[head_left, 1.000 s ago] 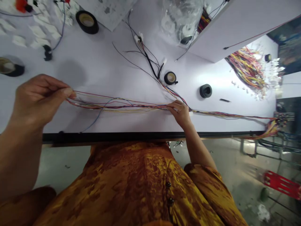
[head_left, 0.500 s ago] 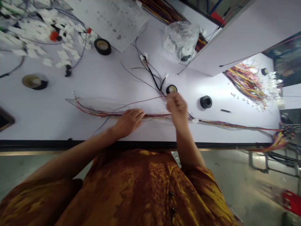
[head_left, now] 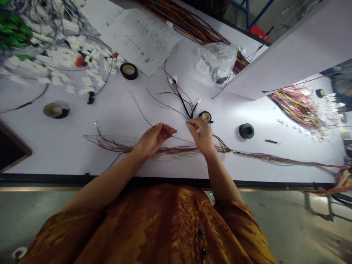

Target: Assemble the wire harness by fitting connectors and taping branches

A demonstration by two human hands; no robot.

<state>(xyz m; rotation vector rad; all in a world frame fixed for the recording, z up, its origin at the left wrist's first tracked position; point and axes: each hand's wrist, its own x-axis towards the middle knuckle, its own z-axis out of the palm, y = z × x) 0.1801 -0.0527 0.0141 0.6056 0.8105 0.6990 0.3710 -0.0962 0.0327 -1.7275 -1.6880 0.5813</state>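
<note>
A long wire bundle [head_left: 264, 157] of red, yellow and dark strands lies along the front of the table. Above its middle, my left hand [head_left: 156, 139] has its fingers curled round a thin dark wire [head_left: 141, 113], whose loose end sticks out up and to the left. My right hand [head_left: 202, 135] is pinched closed beside a black-sleeved branch [head_left: 182, 99] with white connectors; what sits between its fingertips is hidden. Just behind that hand is a small roll of black tape [head_left: 205, 117]. Bare wire ends [head_left: 89, 136] fan out at the bundle's left.
More tape rolls [head_left: 129, 70] lie on the left side, near a heap of white connectors [head_left: 64, 55] and printed sheets [head_left: 143, 38]. A black cylindrical part [head_left: 246, 131] and a small dark pointed tool [head_left: 272, 142] are at right. A white panel [head_left: 286, 51] rises behind them.
My left hand let go of the strand ends at the far left, moved right to the bundle's middle and took a thin wire. My right hand lifted from the bundle toward the branch. The view shifted.
</note>
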